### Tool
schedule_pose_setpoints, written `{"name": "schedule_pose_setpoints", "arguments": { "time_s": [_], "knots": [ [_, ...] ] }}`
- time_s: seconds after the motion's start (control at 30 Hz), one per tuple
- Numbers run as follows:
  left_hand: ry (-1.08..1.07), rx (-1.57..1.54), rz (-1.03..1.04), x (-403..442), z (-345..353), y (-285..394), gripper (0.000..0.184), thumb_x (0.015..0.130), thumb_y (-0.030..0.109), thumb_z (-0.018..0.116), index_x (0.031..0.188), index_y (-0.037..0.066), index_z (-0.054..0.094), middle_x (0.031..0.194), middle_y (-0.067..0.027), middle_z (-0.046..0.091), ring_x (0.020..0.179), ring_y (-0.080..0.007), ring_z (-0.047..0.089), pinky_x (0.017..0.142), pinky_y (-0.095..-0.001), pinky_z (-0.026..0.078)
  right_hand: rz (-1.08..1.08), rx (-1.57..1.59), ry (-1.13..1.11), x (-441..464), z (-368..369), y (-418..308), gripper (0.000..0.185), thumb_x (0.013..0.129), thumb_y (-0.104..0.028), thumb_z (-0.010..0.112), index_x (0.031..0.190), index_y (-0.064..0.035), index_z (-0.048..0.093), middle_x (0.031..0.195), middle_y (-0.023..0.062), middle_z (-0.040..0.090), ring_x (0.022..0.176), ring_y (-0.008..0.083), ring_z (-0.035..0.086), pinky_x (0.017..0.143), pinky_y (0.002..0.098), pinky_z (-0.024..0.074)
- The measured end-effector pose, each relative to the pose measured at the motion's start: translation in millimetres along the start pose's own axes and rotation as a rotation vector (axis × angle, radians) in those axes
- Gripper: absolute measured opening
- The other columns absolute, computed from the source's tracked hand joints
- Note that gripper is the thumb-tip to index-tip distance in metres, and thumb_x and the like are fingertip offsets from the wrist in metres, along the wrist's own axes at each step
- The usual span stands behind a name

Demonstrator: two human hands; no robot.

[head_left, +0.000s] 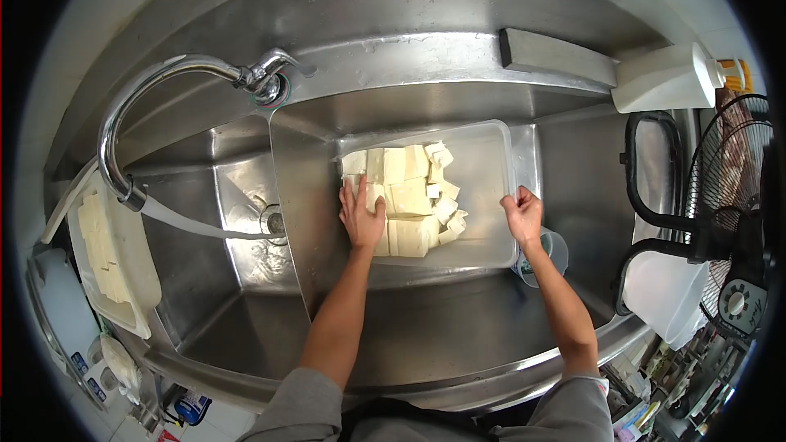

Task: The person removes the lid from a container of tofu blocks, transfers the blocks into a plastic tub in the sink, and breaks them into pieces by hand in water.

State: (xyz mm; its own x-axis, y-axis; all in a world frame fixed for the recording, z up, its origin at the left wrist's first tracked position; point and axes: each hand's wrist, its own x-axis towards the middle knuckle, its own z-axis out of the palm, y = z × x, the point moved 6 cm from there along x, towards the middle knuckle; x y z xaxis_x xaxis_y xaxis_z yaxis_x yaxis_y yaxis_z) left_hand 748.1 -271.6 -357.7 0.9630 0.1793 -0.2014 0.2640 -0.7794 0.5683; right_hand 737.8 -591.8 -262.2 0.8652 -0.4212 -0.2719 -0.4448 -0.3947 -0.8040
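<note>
A translucent plastic container sits in the right sink basin, with pale blocks that look like tofu inside. Whole blocks are packed on its left side, and smaller broken pieces lie towards the middle. My left hand rests on the blocks at the container's left end, fingers spread out. At the opposite end, my right hand has its fingers closed on the container's rim. A clear plastic cup or jug stands partly hidden under my right wrist.
Water runs from the curved faucet into the left basin. Another tub of pale blocks stands at the far left. A white plastic jug, a long grey block and a black wire-guarded fan are at the right.
</note>
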Motion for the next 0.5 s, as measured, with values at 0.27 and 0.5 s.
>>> {"name": "schedule_pose_setpoints", "arguments": {
  "time_s": [0.27,0.5],
  "knots": [
    [0.086,0.189,0.012,8.8,9.5,24.2,0.069,0.074,0.026,0.057,0.135,0.019,0.026,0.142,-0.0168,0.013,0.13,-0.0347,0.011,0.099,-0.0525,0.012,0.05,0.151,0.006,52.8,30.7,89.0,0.025,0.068,-0.013,0.056,0.052,-0.0032,0.038,0.049,-0.0031,0.033,0.048,0.0073,0.029,0.044,0.0252,0.0267],
    [0.046,0.03,0.099,-25.6,12.3,35.3,0.07,0.077,0.023,0.055,0.137,0.012,0.02,0.142,-0.0177,0.01,0.131,-0.0351,0.009,0.1,-0.0507,0.008,0.048,-0.085,0.015,54.8,49.7,121.1,0.031,0.076,-0.027,0.055,0.072,0.0026,0.048,0.055,0.0127,0.044,0.052,0.0208,0.042,0.054,0.0324,0.0385]
  ]
}}
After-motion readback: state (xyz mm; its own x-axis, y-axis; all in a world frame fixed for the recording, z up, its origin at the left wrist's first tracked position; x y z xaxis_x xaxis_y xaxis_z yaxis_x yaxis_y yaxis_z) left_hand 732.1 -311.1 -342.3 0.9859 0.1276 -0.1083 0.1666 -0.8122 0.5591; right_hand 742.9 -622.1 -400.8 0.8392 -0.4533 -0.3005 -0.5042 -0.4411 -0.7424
